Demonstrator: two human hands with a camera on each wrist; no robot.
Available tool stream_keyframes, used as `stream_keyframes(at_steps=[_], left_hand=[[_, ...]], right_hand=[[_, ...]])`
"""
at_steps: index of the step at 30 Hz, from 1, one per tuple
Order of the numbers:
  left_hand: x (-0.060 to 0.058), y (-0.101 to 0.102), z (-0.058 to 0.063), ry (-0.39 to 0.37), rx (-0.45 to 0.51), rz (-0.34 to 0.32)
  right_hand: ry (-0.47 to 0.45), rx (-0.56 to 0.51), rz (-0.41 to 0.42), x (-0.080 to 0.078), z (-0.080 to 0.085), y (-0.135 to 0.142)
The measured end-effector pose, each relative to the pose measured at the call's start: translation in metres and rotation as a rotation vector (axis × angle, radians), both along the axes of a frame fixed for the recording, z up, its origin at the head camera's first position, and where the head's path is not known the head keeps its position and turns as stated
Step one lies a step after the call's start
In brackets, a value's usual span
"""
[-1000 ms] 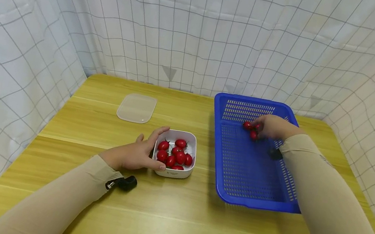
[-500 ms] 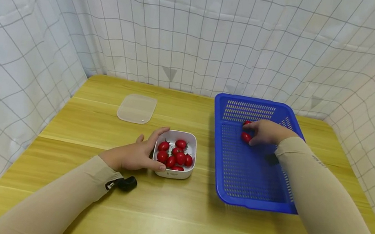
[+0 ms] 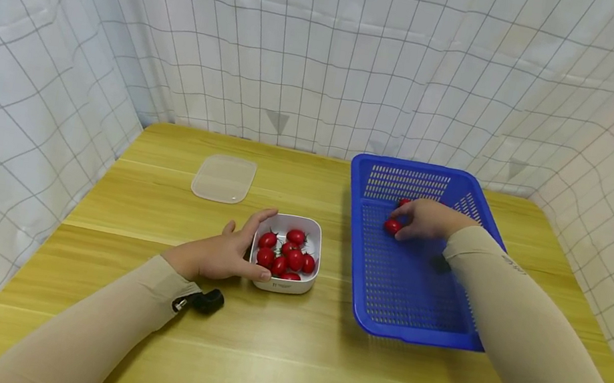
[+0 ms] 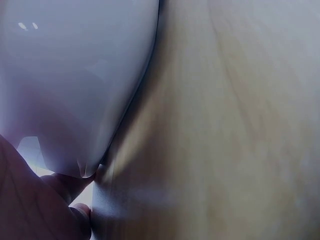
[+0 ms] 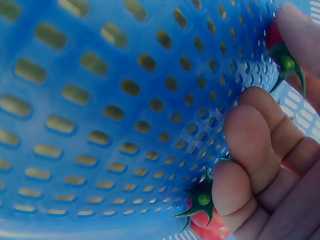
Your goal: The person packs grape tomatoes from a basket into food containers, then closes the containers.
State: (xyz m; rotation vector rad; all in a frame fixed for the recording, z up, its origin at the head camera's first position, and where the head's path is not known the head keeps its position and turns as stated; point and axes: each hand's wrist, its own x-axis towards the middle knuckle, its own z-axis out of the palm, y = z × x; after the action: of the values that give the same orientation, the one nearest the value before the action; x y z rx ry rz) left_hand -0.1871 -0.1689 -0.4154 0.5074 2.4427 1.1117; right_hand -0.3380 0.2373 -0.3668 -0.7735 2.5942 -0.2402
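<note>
Fingers (image 5: pixel 248 134) of the right hand (image 3: pixel 429 219) partly hide the pinched tomato (image 3: pixel 391 226).

Wooden table (image 3: pixel 278 363), lid (image 3: pixel 224 178), container (image 3: pixel 283 286), blue basket (image 3: pixel 353 253)

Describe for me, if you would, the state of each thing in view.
White container: upright, uncovered, partly filled.
Container tomatoes: piled together, some with green stems showing.
Lid: off, lying flat on the table.
Blue basket: upright, open-topped.
Left hand: gripping the white container's side.
Right hand: inside the basket, pinching a tomato.
Pinched tomato: between thumb and finger.
Rear tomato: in the basket, partly hidden.
</note>
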Motion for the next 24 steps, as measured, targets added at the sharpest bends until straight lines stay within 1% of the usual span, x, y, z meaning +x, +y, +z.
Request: stream_keyframes(at_steps=[7, 10, 14, 18, 24], left_hand=[[0.0, 0.0, 0.0, 0.0, 0.007, 0.003], [0.0, -0.001, 0.0, -0.002, 0.007, 0.005], [0.001, -0.001, 0.0, 0.001, 0.004, 0.004], [0.0, -0.001, -0.001, 0.006, 0.0, -0.001], [0.0, -0.001, -0.001, -0.004, -0.007, 0.005]], right_hand=[[0.001, 0.017, -0.005, 0.0, 0.003, -0.003], [-0.001, -0.015, -0.022, 0.0, 0.008, -0.003], [-0.016, -0.084, -0.044, 0.001, 0.016, -0.004], [-0.011, -0.111, -0.046, 0.004, 0.024, -0.008], [0.033, -0.128, -0.043, 0.01, 0.037, -0.016]])
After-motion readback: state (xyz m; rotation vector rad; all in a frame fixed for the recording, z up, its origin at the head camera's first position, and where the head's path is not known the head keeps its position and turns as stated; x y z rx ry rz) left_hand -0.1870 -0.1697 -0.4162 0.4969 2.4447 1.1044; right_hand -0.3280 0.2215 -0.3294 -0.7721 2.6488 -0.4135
